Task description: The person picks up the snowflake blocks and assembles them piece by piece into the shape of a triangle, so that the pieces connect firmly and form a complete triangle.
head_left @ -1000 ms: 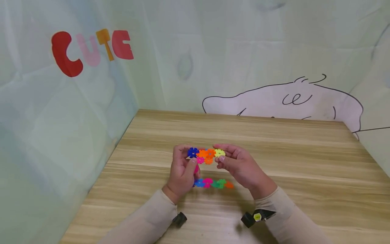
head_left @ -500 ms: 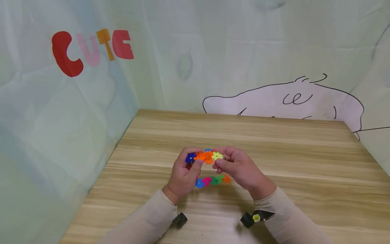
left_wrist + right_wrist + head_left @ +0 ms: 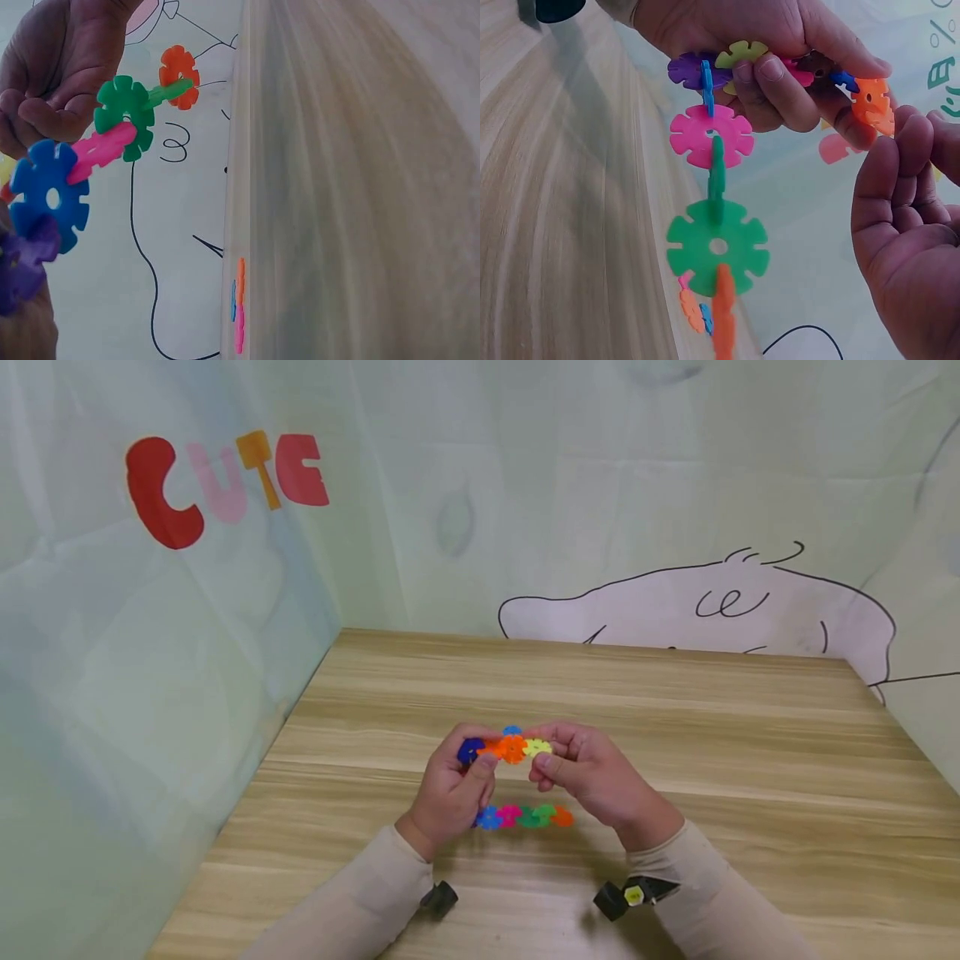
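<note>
In the head view my left hand [image 3: 454, 789] grips a chain of interlocking snowflake discs, thumb against an orange disc [image 3: 513, 749]. A dark blue disc [image 3: 471, 750] shows at this hand's left side. My right hand [image 3: 596, 777] pinches a yellow disc [image 3: 537, 747] at the right end of the row. From the left hand a lower run of joined discs stretches out, with a pink disc [image 3: 711, 136], a green disc [image 3: 717, 247] and an orange disc [image 3: 178, 77] at its tip. The left palm and fingers hide part of the chain.
Several loose discs lie on the wooden table [image 3: 675, 718] beyond the hands; a blue disc [image 3: 512, 730] peeks over the chain. A printed fabric wall [image 3: 420, 527] borders the table at the back and left. Black wrist cameras sit on both forearms.
My left thumb and fingers have shifted right along the row, and the row has dropped slightly. It now covers the loose pink and orange discs behind, while the blue one shows above it.
</note>
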`<action>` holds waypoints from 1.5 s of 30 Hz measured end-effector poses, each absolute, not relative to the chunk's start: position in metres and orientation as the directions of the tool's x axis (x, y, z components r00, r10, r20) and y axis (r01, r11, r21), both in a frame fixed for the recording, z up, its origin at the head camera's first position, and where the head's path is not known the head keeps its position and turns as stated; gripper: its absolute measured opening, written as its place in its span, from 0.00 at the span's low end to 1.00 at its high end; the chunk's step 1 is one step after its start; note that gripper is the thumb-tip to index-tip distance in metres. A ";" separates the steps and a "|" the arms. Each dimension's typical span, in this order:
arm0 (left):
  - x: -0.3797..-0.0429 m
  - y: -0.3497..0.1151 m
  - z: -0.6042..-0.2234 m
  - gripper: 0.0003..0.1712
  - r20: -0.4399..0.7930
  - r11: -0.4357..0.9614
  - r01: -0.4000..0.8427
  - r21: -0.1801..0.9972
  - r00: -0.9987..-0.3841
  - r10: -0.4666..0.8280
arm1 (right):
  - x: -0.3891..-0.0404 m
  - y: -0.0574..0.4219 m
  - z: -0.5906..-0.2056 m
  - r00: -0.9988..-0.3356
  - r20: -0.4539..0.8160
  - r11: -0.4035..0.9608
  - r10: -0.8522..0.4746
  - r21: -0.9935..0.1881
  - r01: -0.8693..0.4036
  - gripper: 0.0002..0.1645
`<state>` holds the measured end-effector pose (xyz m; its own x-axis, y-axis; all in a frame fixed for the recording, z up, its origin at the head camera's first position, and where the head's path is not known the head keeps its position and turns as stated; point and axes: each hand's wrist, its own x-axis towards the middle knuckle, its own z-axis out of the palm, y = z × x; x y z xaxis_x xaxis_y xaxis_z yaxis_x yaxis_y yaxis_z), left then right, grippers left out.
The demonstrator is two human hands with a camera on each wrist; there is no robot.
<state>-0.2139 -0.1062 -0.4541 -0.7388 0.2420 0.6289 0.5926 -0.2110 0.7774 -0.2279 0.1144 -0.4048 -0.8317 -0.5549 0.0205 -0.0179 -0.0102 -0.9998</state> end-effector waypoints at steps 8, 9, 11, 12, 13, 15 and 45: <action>-0.214 -0.109 -0.453 0.13 0.634 -0.198 0.602 0.773 -0.727 0.263 | -0.227 0.112 -0.402 -0.821 0.045 -0.012 -0.569 -0.999 -0.046 0.20; -0.214 -0.109 -0.453 0.13 0.638 -0.203 0.605 0.770 -0.724 0.263 | -0.226 0.111 -0.403 -0.823 0.046 -0.023 -0.566 -0.999 -0.041 0.20; -0.215 -0.108 -0.454 0.13 0.643 -0.218 0.605 0.766 -0.722 0.255 | -0.225 0.109 -0.404 -0.828 0.052 -0.053 -0.558 -0.998 -0.026 0.20; -0.215 -0.108 -0.454 0.12 0.649 -0.227 0.608 0.761 -0.720 0.248 | -0.225 0.108 -0.405 -0.831 0.054 -0.071 -0.554 -0.997 -0.018 0.20; -0.215 -0.107 -0.455 0.12 0.656 -0.236 0.612 0.755 -0.714 0.244 | -0.224 0.107 -0.406 -0.834 0.058 -0.089 -0.549 -0.996 -0.010 0.20; -0.216 -0.106 -0.456 0.11 0.669 -0.248 0.622 0.742 -0.705 0.235 | -0.223 0.104 -0.409 -0.841 0.063 -0.120 -0.537 -0.993 0.003 0.20; -0.219 -0.114 -0.446 0.12 0.358 -0.162 0.334 0.929 -0.921 0.154 | -0.253 0.125 -0.413 -0.937 -0.007 0.240 -0.349 -0.967 -0.082 0.22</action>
<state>-0.2186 -0.1142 -0.4458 -0.9211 0.1536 0.3578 0.3337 -0.1622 0.9286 -0.2532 0.1254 -0.4135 -0.9373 -0.3485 -0.0070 -0.0821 0.2403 -0.9672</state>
